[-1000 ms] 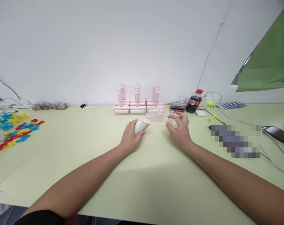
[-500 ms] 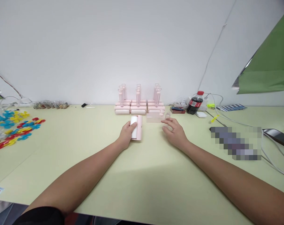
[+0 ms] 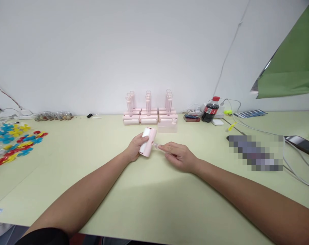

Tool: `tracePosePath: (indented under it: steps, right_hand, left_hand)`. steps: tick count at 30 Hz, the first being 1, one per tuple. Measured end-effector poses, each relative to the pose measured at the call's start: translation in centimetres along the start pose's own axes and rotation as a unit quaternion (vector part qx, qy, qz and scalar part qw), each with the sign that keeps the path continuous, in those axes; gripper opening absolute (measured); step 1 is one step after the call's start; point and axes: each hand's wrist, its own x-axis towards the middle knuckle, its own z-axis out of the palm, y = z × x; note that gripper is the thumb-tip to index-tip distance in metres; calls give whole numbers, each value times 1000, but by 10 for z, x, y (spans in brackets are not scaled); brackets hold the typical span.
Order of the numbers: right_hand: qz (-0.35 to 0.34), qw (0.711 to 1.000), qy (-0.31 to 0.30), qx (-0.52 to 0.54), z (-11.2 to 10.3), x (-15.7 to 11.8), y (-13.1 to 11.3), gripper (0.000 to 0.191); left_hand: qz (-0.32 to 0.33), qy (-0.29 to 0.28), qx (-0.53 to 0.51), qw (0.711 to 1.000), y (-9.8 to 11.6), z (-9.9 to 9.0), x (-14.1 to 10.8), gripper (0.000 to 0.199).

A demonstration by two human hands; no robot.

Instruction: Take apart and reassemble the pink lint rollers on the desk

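Note:
A pink lint roller head point(image 3: 150, 144) with a white roll is gripped in my left hand point(image 3: 136, 146), tilted over the table. Its pink side, with a small dark hole, faces right. Between the thumb and fingers of my right hand point(image 3: 179, 156) is a small clear plastic piece point(image 3: 156, 146), its tip close to that hole; whether they touch I cannot tell. Just beyond, a translucent pink cover point(image 3: 167, 128) sits on the table before several pink lint rollers point(image 3: 148, 119) with upright handles point(image 3: 148, 105) topped by heart-shaped loops.
Right of the rollers are a reddish box point(image 3: 192, 118) with pens on it, a cola bottle point(image 3: 210, 109) and a white case point(image 3: 217, 122). Cables, a blurred-out object point(image 3: 255, 153) and a phone point(image 3: 301, 146) lie farther right. Colourful plastic pieces point(image 3: 19, 143) cover the left side.
My right hand has come left and nearer, bringing the small clear piece from beside the cover to the roller head. The left hand has tilted the roller head, turning its hole into view.

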Motion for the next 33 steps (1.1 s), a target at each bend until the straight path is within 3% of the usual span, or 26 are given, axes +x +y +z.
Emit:
tracePosePath:
  steps: [9, 20, 27, 33]
  right_hand:
    - [43, 998, 25, -33, 1, 1, -6, 42]
    - [33, 997, 21, -59, 2, -2, -6, 41]
    - [57, 996, 20, -61, 1, -1, -10, 36]
    - [33, 997, 52, -47, 0, 1, -13, 34]
  left_hand:
    - [1, -14, 62, 998, 1, 3, -2, 46]
    - [-6, -30, 118, 993, 6, 7, -5, 46]
    - [-2, -6, 174, 985, 3, 9, -7, 47]
    - [37, 12, 221, 974, -2, 12, -9, 45]
